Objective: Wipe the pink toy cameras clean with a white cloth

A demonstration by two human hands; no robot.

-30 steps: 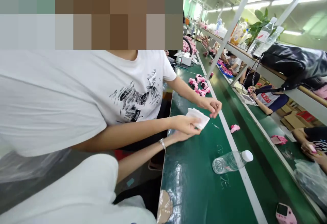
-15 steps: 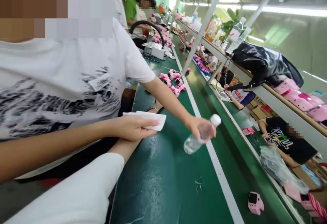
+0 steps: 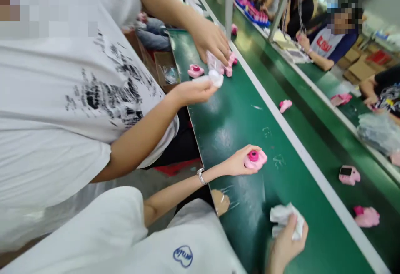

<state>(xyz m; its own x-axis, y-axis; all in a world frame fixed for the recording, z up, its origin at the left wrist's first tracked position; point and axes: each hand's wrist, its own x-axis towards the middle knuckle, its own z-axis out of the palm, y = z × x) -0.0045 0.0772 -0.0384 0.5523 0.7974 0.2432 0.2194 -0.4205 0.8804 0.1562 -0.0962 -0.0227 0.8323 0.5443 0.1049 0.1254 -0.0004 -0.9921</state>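
Note:
My left hand (image 3: 242,163), with a metal bracelet at the wrist, is wrapped around a pink toy camera (image 3: 258,160) just above the green worktop (image 3: 218,136). The camera's round dark-pink lens faces up. Lower down, my right hand (image 3: 289,238) pinches a crumpled white cloth (image 3: 289,217) over the bench, apart from the camera. Beyond my left hand, a co-worker's hand (image 3: 195,92) holds a white cloth (image 3: 201,79). The co-worker's other hand (image 3: 211,40) tips a clear bottle (image 3: 215,63), its white cap against that cloth.
Several pink toy cameras (image 3: 196,71) lie near the co-worker. More, such as a pink camera with a dark screen (image 3: 349,174), rest on the darker green strip past the white divider (image 3: 265,94). People sit across the line, near a plastic bag (image 3: 379,130). A metal post (image 3: 229,5) stands ahead.
My left hand has drawn back from under the co-worker's arm and now holds a toy camera. My right hand with the cloth has come into view. The co-worker's bottle has moved onto their cloth.

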